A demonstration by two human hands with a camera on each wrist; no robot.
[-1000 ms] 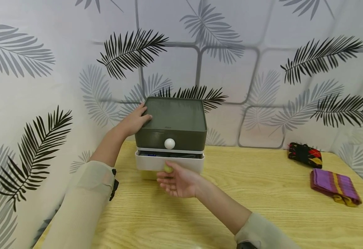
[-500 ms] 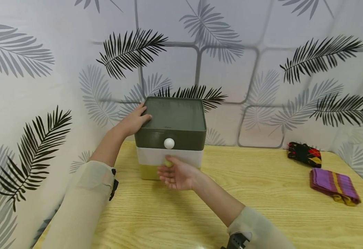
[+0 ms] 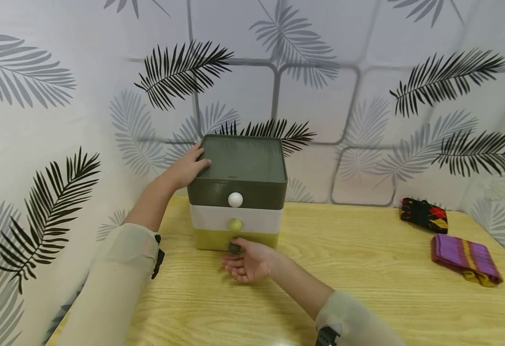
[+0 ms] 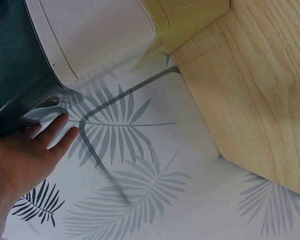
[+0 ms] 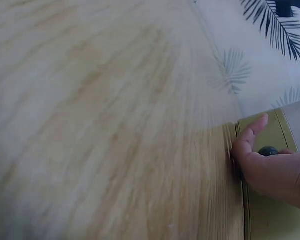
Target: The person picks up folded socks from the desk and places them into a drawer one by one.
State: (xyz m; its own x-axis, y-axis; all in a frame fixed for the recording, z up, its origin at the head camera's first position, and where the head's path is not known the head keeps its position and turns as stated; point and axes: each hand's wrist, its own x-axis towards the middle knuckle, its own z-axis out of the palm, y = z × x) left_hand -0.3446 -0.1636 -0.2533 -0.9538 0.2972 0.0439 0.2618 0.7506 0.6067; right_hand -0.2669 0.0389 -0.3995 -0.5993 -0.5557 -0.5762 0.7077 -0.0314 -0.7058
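At six o'clock on the drawer box, standing on the bench, the right hand grasps the dark green knob, thumb uppermost; the left hand, fingers extended, braces ten o'clock. A straight, level pull would probably avoid jamming.

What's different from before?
The white rectangular middle drawer slid shut. The right hand left its round yellow-green knob and moved down to the round dark green knob. The left hand stayed on the dark green rectangular top; the folded purple striped cloth stayed too.
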